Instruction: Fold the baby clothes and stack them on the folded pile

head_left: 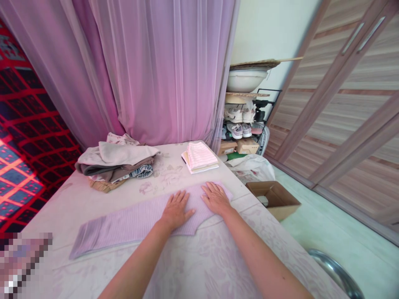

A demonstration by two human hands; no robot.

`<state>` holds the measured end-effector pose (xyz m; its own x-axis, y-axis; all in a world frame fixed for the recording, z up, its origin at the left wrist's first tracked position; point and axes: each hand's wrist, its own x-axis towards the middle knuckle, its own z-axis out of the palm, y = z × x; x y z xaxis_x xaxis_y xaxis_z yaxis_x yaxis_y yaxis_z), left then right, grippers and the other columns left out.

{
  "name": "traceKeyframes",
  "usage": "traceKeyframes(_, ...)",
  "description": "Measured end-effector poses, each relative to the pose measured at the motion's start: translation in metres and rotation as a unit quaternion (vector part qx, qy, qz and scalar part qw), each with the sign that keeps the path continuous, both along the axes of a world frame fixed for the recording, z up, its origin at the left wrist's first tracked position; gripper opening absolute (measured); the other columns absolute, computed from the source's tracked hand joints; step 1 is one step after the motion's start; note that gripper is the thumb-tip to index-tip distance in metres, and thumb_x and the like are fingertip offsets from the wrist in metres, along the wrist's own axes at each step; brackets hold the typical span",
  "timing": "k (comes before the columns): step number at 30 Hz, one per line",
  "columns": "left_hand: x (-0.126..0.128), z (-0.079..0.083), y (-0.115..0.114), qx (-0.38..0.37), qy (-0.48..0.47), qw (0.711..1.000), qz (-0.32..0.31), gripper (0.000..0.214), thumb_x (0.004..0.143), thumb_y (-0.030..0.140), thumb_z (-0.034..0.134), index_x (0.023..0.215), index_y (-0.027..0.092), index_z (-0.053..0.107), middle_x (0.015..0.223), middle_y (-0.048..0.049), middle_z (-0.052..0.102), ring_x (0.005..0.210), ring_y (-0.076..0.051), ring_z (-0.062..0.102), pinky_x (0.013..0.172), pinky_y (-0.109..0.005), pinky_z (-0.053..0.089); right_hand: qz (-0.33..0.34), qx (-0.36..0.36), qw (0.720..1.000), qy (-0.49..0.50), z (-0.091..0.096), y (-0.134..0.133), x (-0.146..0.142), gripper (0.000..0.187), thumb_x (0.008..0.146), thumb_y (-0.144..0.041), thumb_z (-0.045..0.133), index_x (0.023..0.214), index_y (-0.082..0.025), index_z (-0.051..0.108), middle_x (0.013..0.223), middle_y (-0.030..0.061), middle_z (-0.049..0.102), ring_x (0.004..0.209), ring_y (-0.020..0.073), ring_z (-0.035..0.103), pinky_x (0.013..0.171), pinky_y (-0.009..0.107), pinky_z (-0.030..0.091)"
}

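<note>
A long lilac ribbed garment (124,224) lies flat across a table with a pale floral cover (199,265). My left hand (176,209) rests palm down on it, fingers stretched out. My right hand (215,198) lies flat on the garment's right end, fingers spread too. Neither hand holds anything.
A pile of unfolded clothes (115,162) sits at the back left, a folded pink-striped stack (200,157) at the back right. Pink curtains (149,66) hang behind. An open cardboard box (273,198) and a metal bowl (335,272) are on the floor right; a shoe rack (241,122) and wardrobe doors (343,108) beyond.
</note>
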<state>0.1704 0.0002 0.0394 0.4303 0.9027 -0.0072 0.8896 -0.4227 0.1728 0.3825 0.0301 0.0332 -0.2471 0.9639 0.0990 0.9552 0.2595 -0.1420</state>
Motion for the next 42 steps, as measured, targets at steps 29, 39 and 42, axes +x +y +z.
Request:
traceKeyframes(29, -0.137, -0.009, -0.072, 0.076, 0.087, 0.973, 0.201, 0.066, 0.091, 0.057, 0.032, 0.146, 0.021, 0.038, 0.154, -0.008, 0.033, 0.142, -0.03, 0.028, 0.112, -0.053, 0.022, 0.015, 0.013, 0.998, 0.059, 0.004, -0.055, -0.062, 0.045, 0.094, -0.041, 0.038, 0.135, -0.028, 0.051, 0.147, 0.0061, 0.044, 0.137, 0.0203, 0.034, 0.114, 0.046, 0.018)
traceKeyframes(39, -0.132, -0.007, -0.074, 0.092, 0.061, 0.972, 0.209, 0.059, 0.093, 0.052, 0.037, 0.142, 0.02, 0.045, 0.15, -0.0087, 0.04, 0.139, -0.029, 0.034, 0.111, -0.051, 0.025, 0.0, 0.066, 0.994, 0.083, -0.005, -0.054, -0.062, 0.036, 0.092, -0.028, 0.044, 0.121, -0.024, 0.064, 0.134, 0.0062, 0.059, 0.126, 0.0198, 0.048, 0.109, 0.039, 0.027)
traceKeyframes(42, -0.131, -0.007, -0.076, 0.097, 0.051, 0.971, 0.213, 0.056, 0.093, 0.05, 0.039, 0.14, 0.021, 0.047, 0.149, -0.0089, 0.042, 0.138, -0.029, 0.036, 0.111, -0.051, 0.026, 0.004, 0.087, 0.992, 0.087, -0.014, -0.05, -0.059, 0.035, 0.091, -0.025, 0.046, 0.12, -0.025, 0.065, 0.132, 0.0066, 0.06, 0.124, 0.0207, 0.05, 0.108, 0.041, 0.03)
